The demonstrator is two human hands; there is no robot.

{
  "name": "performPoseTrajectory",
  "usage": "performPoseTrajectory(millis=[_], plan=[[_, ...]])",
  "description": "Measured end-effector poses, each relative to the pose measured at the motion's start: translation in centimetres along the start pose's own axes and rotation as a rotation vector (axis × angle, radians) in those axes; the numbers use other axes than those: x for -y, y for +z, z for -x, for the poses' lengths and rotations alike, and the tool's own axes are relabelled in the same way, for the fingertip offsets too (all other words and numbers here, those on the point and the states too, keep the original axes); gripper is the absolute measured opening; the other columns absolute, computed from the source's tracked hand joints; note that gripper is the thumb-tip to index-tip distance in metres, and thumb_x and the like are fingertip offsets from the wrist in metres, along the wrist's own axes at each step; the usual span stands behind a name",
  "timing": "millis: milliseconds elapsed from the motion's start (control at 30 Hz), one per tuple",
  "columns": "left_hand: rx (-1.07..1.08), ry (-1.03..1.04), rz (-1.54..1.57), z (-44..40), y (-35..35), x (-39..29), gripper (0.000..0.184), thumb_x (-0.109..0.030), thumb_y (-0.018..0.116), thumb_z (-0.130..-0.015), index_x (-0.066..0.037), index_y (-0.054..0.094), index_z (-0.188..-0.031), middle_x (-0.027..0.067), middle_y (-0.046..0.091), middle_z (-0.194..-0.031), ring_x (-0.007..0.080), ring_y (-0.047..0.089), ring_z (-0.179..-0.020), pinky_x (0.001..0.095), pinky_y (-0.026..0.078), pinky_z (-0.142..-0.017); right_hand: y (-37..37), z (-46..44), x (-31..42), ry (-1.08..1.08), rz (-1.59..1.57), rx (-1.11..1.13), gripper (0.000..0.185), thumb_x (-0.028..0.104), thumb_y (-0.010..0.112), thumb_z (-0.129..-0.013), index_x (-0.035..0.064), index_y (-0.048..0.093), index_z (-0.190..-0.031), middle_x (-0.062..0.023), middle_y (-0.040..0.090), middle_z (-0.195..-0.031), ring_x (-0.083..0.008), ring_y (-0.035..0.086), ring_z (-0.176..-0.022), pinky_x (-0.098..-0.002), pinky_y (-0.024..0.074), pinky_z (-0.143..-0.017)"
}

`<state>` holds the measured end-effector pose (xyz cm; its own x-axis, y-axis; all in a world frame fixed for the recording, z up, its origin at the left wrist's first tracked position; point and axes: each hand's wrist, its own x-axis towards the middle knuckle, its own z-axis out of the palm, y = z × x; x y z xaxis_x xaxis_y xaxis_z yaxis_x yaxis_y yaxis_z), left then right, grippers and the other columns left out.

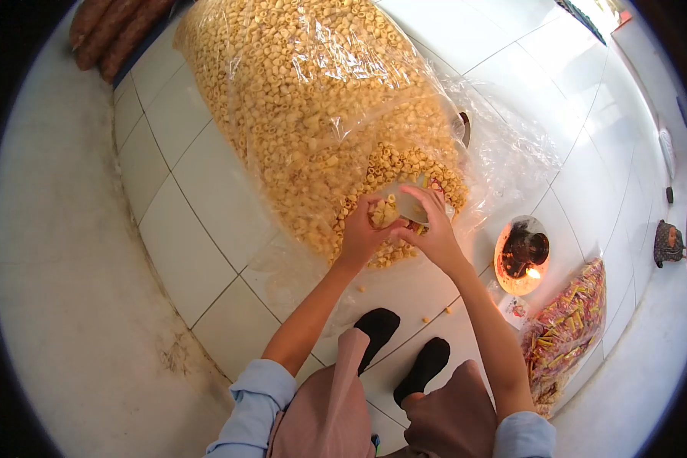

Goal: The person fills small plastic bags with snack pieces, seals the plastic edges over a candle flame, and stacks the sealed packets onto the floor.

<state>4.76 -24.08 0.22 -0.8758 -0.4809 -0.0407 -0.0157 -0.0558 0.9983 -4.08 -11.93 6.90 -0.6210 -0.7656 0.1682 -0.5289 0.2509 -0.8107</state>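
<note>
Left hand (361, 235) grips a small clear packet (384, 211) part-filled with ring-shaped snack pieces, above the open end of a large transparent bag (313, 107) heaped with the same pieces; right hand (440, 238) is curved beside the packet, its grip impossible to confirm. Near the right forearm, a plate (510, 283) carries a dark, round object (528, 246) and a small flame (533, 272), beside a clear sack (566, 328) of pink-and-yellow contents.
</note>
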Motion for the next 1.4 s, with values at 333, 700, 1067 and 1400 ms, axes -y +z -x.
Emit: performPoseTrajectory(millis=[333,700,1067,1400], plan=[[0.051,-0.171,0.229,0.8,0.5,1.0,0.042,-0.017,0.068,-0.075,-0.003,0.046,-0.109,0.0012,0.055,-0.094,0.0073,0.053,-0.079,0.0213,0.044,-0.067,2.0,-0.3,-3.3,0.467,-0.594,-0.093,0.022,0.016,0.063,-0.079,0.0015,0.058,-0.094,-0.0045,0.06,-0.084,-0.0118,0.056,-0.077,-0.0238,0.0447,-0.07],[-0.043,-0.397,0.27,0.2,-0.9,1.1,0.033,-0.022,0.067,-0.077,-0.002,0.053,-0.1,-0.0011,0.057,-0.085,0.0045,0.052,-0.075,0.0191,0.043,-0.065,-0.5,3.3,-6.9,0.266,0.581,0.088,0.082,0.015,0.073,-0.061,0.0117,0.028,-0.13,-0.0102,0.039,-0.124,-0.0277,0.036,-0.116,-0.0369,0.0321,-0.096],[-0.173,-0.418,0.031,1.1,-2.9,0.5,0.054,-0.038,0.067,-0.075,-0.003,0.049,-0.112,-0.0035,0.052,-0.081,0.0017,0.047,-0.067,0.0168,0.039,-0.053,-0.7,3.3,-7.8,0.165,0.655,-0.144,0.066,-0.002,0.067,-0.057,0.0033,0.041,-0.119,-0.0125,0.044,-0.114,-0.0315,0.039,-0.109,-0.0363,0.0356,-0.093],[-0.307,-0.331,0.179,1.7,-2.6,1.1,0.045,-0.033,0.065,-0.078,-0.005,0.049,-0.11,-0.0033,0.053,-0.082,0.0031,0.048,-0.067,0.0183,0.041,-0.059,3.3,0.5,-6.7,0.048,0.401,0.096,0.063,-0.003,0.067,-0.056,0.0035,0.046,-0.115,-0.011,0.045,-0.112,-0.0302,0.039,-0.108,-0.0361,0.0352,-0.094]])
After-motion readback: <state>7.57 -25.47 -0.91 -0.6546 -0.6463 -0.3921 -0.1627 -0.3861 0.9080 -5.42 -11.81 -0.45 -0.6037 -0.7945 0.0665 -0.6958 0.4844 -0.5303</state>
